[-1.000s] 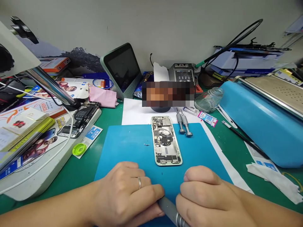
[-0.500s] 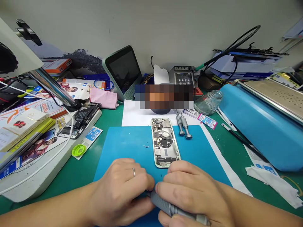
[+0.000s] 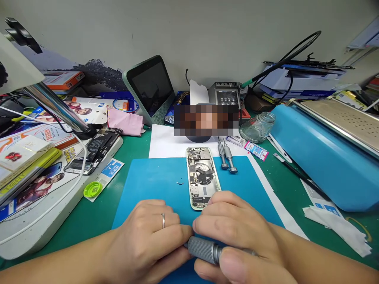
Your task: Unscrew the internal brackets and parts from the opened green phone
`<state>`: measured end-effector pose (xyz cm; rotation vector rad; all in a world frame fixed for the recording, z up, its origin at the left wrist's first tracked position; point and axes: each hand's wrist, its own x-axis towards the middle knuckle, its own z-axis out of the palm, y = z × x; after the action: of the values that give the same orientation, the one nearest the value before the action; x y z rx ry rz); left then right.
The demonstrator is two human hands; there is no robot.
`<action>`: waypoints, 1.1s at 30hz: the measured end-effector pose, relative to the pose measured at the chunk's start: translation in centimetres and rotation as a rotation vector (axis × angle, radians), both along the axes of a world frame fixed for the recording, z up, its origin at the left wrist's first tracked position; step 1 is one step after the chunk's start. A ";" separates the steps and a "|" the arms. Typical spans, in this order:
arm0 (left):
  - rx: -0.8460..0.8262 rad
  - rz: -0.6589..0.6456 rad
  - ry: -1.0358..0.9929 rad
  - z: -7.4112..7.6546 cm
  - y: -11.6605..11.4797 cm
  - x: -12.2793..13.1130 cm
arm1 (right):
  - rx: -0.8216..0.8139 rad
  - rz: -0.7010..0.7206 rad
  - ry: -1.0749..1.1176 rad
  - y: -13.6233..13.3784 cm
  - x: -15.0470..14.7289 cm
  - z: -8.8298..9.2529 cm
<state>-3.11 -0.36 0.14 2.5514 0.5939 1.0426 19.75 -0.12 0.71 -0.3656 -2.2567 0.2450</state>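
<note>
1. One grey tool (image 3: 201,250) spans the hands. The right hand (image 3: 239,232) is closed round its handle, thumb at the near side; the left hand (image 3: 151,236) is curled at its nine-o'clock end. Whatever those left fingers pinch is hidden; if it is something small, a loose pinch could drop it.
2. At twelve o'clock from the tool, the open phone (image 3: 204,179) lies on the blue mat (image 3: 151,173) with its insides exposed. The right knuckles overlap its near end in view; contact cannot be told. A slip or low knuckle could scratch or shove it.
3. Tiny loose bits (image 3: 180,183) lie at nine o'clock from the phone; a sweeping left hand could scatter them.
4. Two screwdrivers (image 3: 229,157) lie side by side at about two o'clock from the phone; a careless reach could roll them.
</note>
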 end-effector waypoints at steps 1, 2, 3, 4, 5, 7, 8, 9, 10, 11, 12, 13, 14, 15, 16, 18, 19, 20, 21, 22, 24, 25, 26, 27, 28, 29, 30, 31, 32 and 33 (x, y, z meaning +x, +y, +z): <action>-0.006 0.009 0.001 0.0 0.0 0.0 | -0.015 0.000 -0.020 0.0 0.0 -0.1; -0.009 0.017 0.001 0.0 0.0 0.0 | -0.027 0.001 -0.035 -0.1 0.1 -0.2; -0.007 0.021 0.000 0.0 0.0 0.0 | -0.036 0.000 -0.051 -0.2 0.1 -0.3; -0.006 0.026 0.000 0.0 0.1 0.1 | -0.041 0.001 -0.064 -0.3 0.2 -0.3; -0.008 0.028 0.002 0.1 0.1 0.1 | -0.048 0.001 -0.077 -0.5 0.3 -0.4; -0.015 0.026 -0.001 0.2 0.2 0.1 | -0.061 -0.009 -0.082 -0.6 0.3 -0.5; -0.026 0.019 0.004 0.3 0.2 0.1 | -0.068 -0.017 -0.079 -0.6 0.3 -0.5; -0.035 0.010 0.011 0.3 0.2 0.1 | -0.071 -0.023 -0.075 -0.6 0.2 -0.6; -0.044 -0.003 0.023 0.4 0.2 0.0 | -0.068 -0.033 -0.071 -0.5 0.2 -0.6; -0.050 -0.014 0.033 0.3 0.2 0.0 | -0.056 -0.037 -0.062 -0.4 0.1 -0.6; -0.054 -0.019 0.040 0.3 0.1 -0.1 | -0.039 -0.036 -0.044 -0.3 0.1 -0.5; -0.054 -0.019 0.039 0.2 0.1 -0.1 | -0.019 -0.028 -0.032 -0.1 0.1 -0.4; -0.048 -0.015 0.030 0.1 0.0 -0.1 | 0.001 -0.015 -0.022 0.0 0.1 -0.3; -0.039 -0.007 0.019 0.0 0.0 -0.2 | 0.016 0.003 -0.021 0.1 0.2 -0.2; -0.032 0.002 0.011 -0.1 -0.1 -0.2 | 0.025 0.017 -0.025 0.2 0.2 0.0; -0.014 0.025 -0.001 -0.2 -0.1 -0.2 | 0.027 0.019 -0.058 0.2 0.3 0.2; -0.012 0.039 -0.005 -0.1 -0.1 -0.2 | 0.027 0.013 -0.071 0.2 0.2 0.3; -0.015 0.051 -0.006 -0.1 -0.1 -0.2 | 0.030 0.005 -0.079 0.2 0.2 0.4; -0.022 0.059 -0.005 0.0 0.0 -0.2 | 0.033 0.000 -0.091 0.2 0.1 0.4; -0.031 0.062 -0.006 0.0 0.0 -0.1 | 0.034 -0.004 -0.102 0.2 0.0 0.5; -0.042 0.065 -0.007 0.1 0.0 -0.1 | 0.034 -0.012 -0.122 0.2 -0.1 0.7; -0.038 0.067 -0.008 0.1 0.0 -0.1 | 0.033 -0.019 -0.129 0.3 -0.2 0.8; -0.032 0.072 -0.008 0.1 0.0 -0.1 | 0.029 -0.024 -0.135 0.3 -0.2 0.9; -0.025 0.077 -0.009 0.1 0.0 -0.1 | 0.021 -0.026 -0.138 0.3 -0.2 0.9; -0.022 0.080 -0.009 0.0 -0.1 -0.1 | 0.006 -0.024 -0.146 0.3 -0.2 1.0; -0.024 0.081 -0.005 0.0 -0.1 -0.1 | -0.014 -0.022 -0.158 0.4 -0.2 1.1; -0.030 0.081 -0.004 -0.1 -0.1 0.0 | -0.035 -0.018 -0.169 0.4 -0.1 1.1; -0.036 0.085 -0.006 -0.1 0.0 0.0 | -0.055 -0.013 -0.179 0.4 -0.1 1.1; -0.039 0.090 -0.009 -0.2 0.0 0.1 | -0.073 -0.007 -0.186 0.5 -0.1 1.1; -0.041 0.094 -0.014 -0.3 0.0 0.2 | -0.087 0.002 -0.182 0.5 -0.1 1.1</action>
<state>-2.94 -0.34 -0.17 2.5007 0.7301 1.0669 19.66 0.37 1.83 -0.4474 -2.4307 0.3226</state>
